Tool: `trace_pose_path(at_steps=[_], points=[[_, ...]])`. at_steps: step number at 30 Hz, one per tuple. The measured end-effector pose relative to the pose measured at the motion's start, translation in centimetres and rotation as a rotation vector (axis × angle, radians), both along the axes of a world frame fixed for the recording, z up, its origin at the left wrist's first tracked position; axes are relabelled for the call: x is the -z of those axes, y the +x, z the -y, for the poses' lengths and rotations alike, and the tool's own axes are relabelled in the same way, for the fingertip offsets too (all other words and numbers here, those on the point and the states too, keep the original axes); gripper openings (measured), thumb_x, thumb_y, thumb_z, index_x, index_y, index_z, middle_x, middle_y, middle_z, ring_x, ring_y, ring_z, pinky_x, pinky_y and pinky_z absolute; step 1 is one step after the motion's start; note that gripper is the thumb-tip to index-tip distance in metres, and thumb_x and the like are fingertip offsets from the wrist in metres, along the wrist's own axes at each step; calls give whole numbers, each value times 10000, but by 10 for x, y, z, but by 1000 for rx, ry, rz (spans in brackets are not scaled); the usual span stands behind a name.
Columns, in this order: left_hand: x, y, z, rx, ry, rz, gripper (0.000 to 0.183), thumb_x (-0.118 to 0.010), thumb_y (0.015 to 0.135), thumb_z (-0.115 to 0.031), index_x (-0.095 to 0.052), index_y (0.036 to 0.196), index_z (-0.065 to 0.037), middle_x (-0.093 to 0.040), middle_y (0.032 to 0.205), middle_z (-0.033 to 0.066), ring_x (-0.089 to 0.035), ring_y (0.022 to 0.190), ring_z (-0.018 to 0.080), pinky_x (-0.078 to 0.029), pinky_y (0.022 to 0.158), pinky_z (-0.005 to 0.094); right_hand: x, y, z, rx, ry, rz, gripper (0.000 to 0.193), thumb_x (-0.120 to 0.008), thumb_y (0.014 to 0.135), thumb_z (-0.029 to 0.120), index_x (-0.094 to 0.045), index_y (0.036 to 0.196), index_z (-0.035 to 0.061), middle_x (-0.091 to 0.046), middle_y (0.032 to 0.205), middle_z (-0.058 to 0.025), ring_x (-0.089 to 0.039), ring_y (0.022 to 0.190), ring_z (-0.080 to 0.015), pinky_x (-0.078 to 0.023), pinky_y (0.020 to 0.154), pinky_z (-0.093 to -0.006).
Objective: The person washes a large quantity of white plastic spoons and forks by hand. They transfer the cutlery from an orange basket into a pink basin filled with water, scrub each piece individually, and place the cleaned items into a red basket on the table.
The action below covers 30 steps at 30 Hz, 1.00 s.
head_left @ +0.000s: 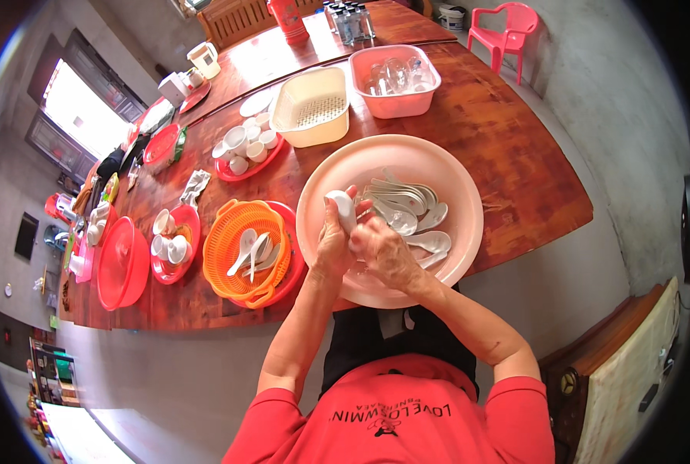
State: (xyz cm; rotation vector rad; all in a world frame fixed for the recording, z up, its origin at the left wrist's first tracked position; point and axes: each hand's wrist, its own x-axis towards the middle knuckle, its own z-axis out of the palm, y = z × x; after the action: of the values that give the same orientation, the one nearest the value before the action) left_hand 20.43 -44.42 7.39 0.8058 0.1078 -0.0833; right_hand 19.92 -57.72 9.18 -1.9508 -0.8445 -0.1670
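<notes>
Over a wide pale pink basin [466, 209], my left hand [331, 246] is closed around a white soup spoon [342, 207], its bowl end up. My right hand [387, 254] meets it with curled fingers at the spoon's lower part, which the hands hide. Inside the basin lie several white soup spoons [431, 242], many stacked together behind and right of my hands. Left of the basin, an orange colander [216, 259] contains a few more white spoons [246, 249] and rests on a red basin [292, 271].
Behind stand a cream basket [335, 133] and a pink tub [399, 107] of clear glasses [395, 75]. Small white cups [236, 139] fill a red plate; another red dish [190, 224] has cups too. A red basin [124, 263] tilts near the table's left edge.
</notes>
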Motion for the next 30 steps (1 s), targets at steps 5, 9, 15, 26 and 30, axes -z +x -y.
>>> trace_pose_path(at_steps=[5, 9, 15, 26, 30], points=[[-2, -1, -4, 63, -59, -14, 569, -284, 914, -560, -385, 1316, -171, -558, 1124, 73, -523, 1054, 237, -448, 807, 401, 3, -3, 30, -23, -518, -124, 208, -579, 769, 113, -549, 968, 61, -553, 923, -192, -596, 831, -370, -494, 703, -461], [-4, 0, -1, 101, -83, -15, 539, -286, 926, -538, -410, 1295, -165, -534, 1166, 56, -522, 1053, 211, -457, 795, 382, -21, 16, 32, 65, -135, -79, 155, -573, 778, 91, -557, 924, 41, -561, 853, -149, -594, 781, -320, -482, 691, -414], [-8, -3, 5, 144, -211, -13, 568, -281, 927, -522, -349, 1336, -134, -442, 1311, 79, -419, 1210, 242, -313, 1037, 417, -26, 45, -7, 108, 206, -240, 171, -563, 794, 57, -535, 961, 33, -577, 811, -124, -590, 683, -258, -481, 629, -337], [-4, 0, 1, 57, -39, -19, 564, -328, 916, -535, -405, 1303, -131, -598, 993, 99, -586, 888, 215, -495, 757, 355, 4, 2, 21, -90, -113, -120, 130, -577, 724, 10, -546, 850, 15, -566, 802, -167, -590, 772, -329, -463, 679, -385], [-5, -4, 9, -8, 264, -77, 572, -292, 917, -565, -472, 1247, -133, -533, 729, -1, -435, 544, 75, -402, 494, 215, -27, 10, 20, 3, 117, -119, 165, -548, 746, -59, -596, 888, 11, -575, 841, -117, -609, 771, -238, -481, 704, -333]])
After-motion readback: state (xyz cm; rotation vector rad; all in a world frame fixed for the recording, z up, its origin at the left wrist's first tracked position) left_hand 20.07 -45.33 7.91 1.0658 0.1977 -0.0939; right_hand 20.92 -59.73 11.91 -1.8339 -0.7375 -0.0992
